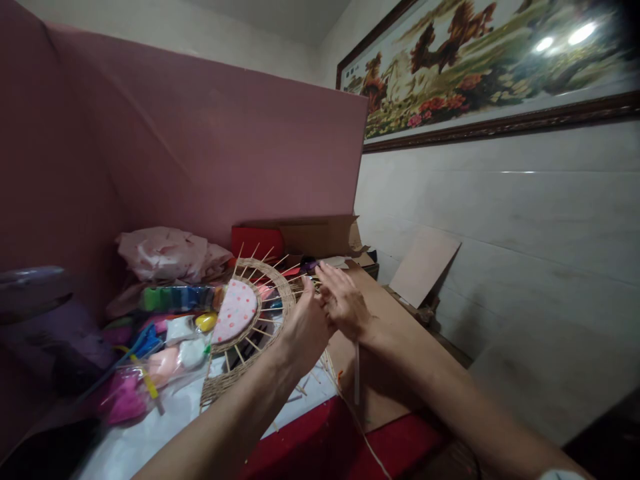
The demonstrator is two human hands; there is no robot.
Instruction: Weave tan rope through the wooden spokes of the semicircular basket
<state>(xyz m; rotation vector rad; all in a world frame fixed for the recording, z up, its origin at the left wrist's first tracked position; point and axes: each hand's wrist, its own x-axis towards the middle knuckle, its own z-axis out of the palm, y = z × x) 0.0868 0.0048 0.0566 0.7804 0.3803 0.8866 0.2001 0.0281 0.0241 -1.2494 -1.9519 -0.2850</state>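
Weaving seems to be the step in hand, judged from how the hands meet at the rim of a round woven frame (253,313). Nearest the camera, a thin cord (367,437) trails over the red cloth (400,440) on the table, and loose sticks (327,367) lie on the white sheet beside it. Further in, the left hand (305,330) is closed on the right edge of the frame, which is held tilted on edge above the table, its thin spokes (257,257) fanning outward past the woven band and a pink dotted centre (235,310). The right hand (343,300) is just beside it, fingers half curled at the spoke tips; whether a strand is pinched there cannot be told. For a good result the frame would best be kept steady while the strand is passed alternately over and under each spoke, with even tension. Left of the frame, bags of coloured material (165,333) are piled; furthest off stands a cardboard box (320,237) against the pink board (225,147).
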